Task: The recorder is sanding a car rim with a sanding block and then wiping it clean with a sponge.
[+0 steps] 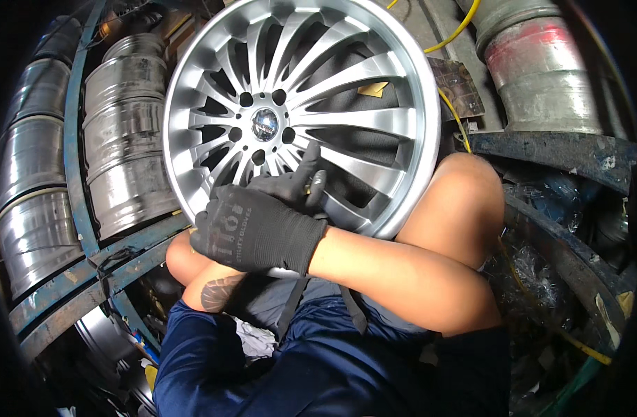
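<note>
the alloy wheel (pixel 332 117) lies face up over the person's lap, directly beyond both gloved hands and away from the torso. it is round, so no long axis governs alignment; the reference is the hub cap (pixel 265 125). the forearms cross. the left hand (pixel 280 186) is nearer the hub cap, with its index finger extended along the spokes, just beside the lug holes. the right hand (pixel 252 229) lies over the left wrist, near the wheel's lower-left lip.

grip state, left: index finger straight, remaining fingers partly bent; whether anything is grasped cannot be determined. grip state, right: fingers curled, tips concealed; whether it is clenched or grasping the lip cannot be determined.

the gloves and forearms hide the wheel's near edge. its far edge is cut off by the frame. fingertip contact is unclear.
</note>
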The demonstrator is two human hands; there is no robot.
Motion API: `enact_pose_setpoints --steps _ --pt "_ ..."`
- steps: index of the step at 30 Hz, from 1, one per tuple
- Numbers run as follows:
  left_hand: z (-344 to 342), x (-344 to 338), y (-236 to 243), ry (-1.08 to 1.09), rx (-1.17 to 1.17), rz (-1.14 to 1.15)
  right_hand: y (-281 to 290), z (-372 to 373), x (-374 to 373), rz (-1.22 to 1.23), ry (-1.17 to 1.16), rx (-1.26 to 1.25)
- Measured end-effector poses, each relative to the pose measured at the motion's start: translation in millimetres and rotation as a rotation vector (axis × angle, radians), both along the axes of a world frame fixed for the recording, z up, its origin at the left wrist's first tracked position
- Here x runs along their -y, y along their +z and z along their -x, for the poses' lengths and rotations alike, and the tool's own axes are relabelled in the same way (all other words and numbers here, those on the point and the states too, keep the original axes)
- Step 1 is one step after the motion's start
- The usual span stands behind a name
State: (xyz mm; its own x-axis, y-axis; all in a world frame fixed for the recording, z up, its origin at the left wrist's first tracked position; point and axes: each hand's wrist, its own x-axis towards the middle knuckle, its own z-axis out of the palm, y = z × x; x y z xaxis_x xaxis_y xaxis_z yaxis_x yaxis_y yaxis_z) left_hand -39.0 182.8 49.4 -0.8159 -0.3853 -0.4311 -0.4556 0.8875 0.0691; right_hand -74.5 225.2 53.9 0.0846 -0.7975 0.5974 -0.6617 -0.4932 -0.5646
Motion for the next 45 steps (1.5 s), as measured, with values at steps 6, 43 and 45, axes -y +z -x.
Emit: enact_pose_setpoints --steps 6,43,45 --pt "12 -40 -13 -0.041 -0.038 -0.083 -5 6 -2 -0.021 -0.03 -0.039" --pt "36 -12 19 0.355 -0.243 -0.083 12 31 -1 0.018 -0.123 -0.127" --pt "24 -1 10 0.391 -0.258 -0.02 21 35 -2 0.027 -0.089 -0.098"
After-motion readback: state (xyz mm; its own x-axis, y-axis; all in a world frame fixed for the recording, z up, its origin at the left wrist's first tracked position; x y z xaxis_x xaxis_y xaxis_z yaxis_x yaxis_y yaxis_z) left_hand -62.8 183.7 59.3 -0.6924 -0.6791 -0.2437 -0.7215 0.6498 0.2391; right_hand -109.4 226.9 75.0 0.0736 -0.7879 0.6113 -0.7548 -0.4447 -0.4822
